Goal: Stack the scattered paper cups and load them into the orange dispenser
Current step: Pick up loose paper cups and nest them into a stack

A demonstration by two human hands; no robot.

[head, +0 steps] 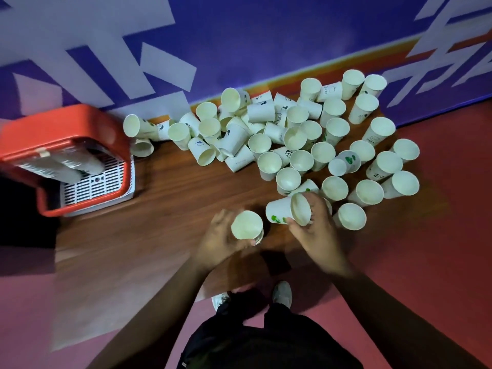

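Inside orange dispenser (66, 123), blurred cup stacks (65, 166)

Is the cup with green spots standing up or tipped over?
Tipped over. The green-spotted cup lies sideways in the right hand, its open mouth pointing right.

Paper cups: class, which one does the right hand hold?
The green-printed cup, lying sideways in the right hand; the left hand holds an upright cup.

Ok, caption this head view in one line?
Left hand holds an upright cup, right hand a tipped cup, beside the loose pile; orange dispenser at left.
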